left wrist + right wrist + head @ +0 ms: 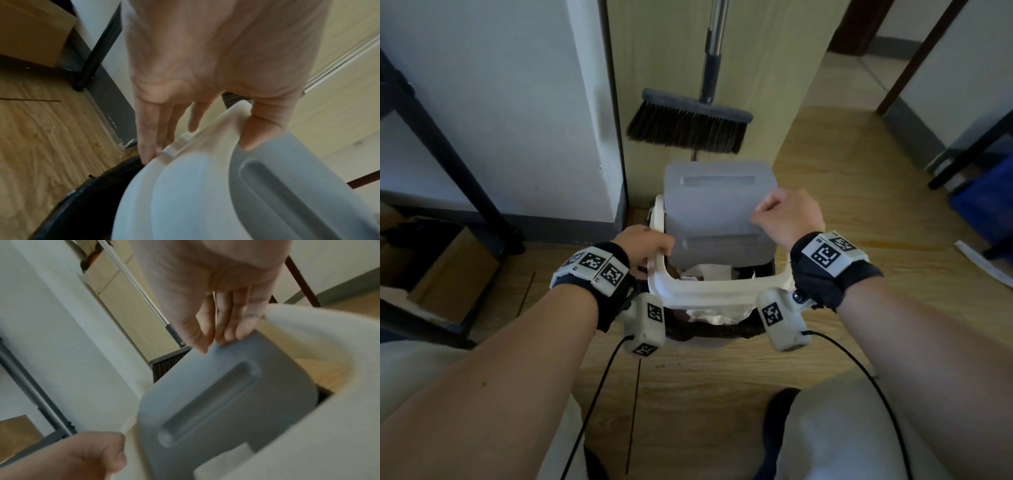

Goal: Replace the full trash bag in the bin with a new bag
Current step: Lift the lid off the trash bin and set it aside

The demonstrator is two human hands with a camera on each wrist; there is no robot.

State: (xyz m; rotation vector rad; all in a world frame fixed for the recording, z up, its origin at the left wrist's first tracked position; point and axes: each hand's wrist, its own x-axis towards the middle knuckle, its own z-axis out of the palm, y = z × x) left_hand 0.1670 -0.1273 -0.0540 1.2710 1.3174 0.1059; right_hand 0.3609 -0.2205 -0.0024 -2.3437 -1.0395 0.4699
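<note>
A black bin point(709, 334) stands on the wooden floor between my knees, with a pale bag point(719, 313) bunched at its rim and paper waste point(710, 272) inside. Its white lid ring point(709, 291) is tilted above the rim. My left hand point(647, 246) grips the ring's left side, thumb point(252, 136) on top and fingers point(148, 146) under the outer edge. The grey swing flap point(715, 212) stands tipped up in the ring. My right hand point(784, 216) pinches the flap's right corner point(226, 394) between thumb and fingers point(232, 334).
A broom point(688, 126) leans on the pale cabinet right behind the bin. Black metal frame legs point(448, 154) and a cardboard box point(448, 274) are at the left by the wall. A blue object point(986, 205) sits under black legs at the right.
</note>
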